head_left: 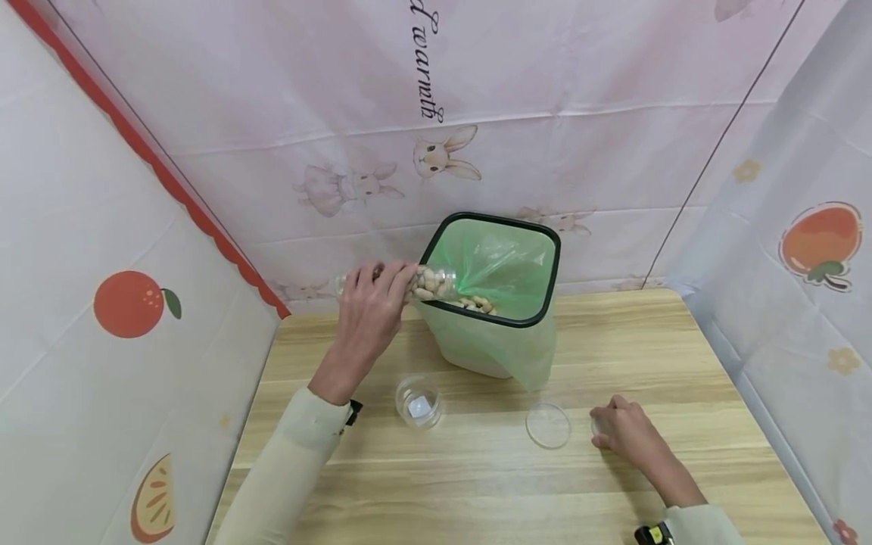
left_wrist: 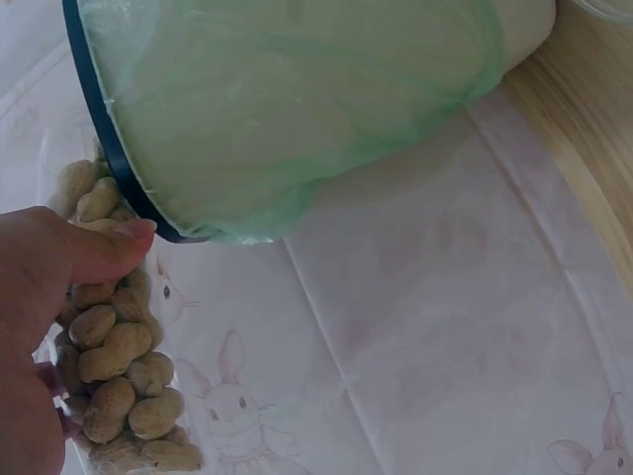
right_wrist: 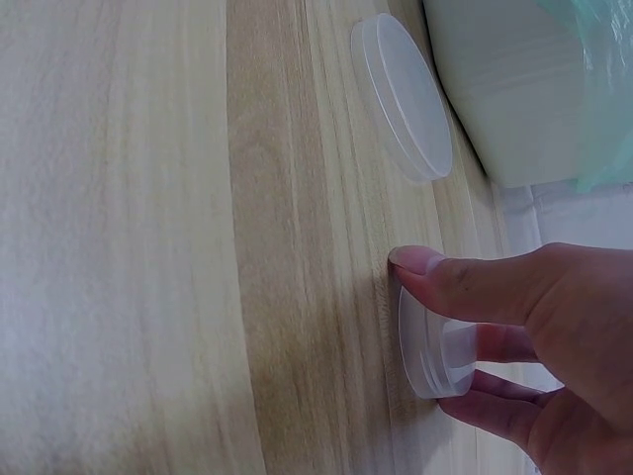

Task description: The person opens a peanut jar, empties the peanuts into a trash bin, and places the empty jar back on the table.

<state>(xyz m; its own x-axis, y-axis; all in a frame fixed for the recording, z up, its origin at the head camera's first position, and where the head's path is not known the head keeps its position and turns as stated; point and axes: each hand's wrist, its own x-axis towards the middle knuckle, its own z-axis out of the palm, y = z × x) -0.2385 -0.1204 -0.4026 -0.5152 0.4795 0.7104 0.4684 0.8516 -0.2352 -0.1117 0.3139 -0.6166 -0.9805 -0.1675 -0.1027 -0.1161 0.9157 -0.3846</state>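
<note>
My left hand [head_left: 368, 310] grips a clear plastic jar [head_left: 441, 283], tipped on its side with its mouth over the bin's near-left rim. Peanuts [left_wrist: 117, 401] fill much of the jar, and several more peanuts [head_left: 481, 305] show inside the bin just below the mouth. The bin [head_left: 557, 269] has a dark rim and a pale green bag lining it, folded down outside. At the right, my right hand [head_left: 630, 433] pinches a clear round lid [right_wrist: 427, 351] by its edge, thumb on one side and fingers on the other, close over the table.
Another clear lid [head_left: 548, 425] lies flat on the wooden table [head_left: 477, 484], left of the right hand. A clear open container [head_left: 418, 401] with a small white square in it stands in front of the bin. Printed cloths [head_left: 327, 91] hang behind and at both sides.
</note>
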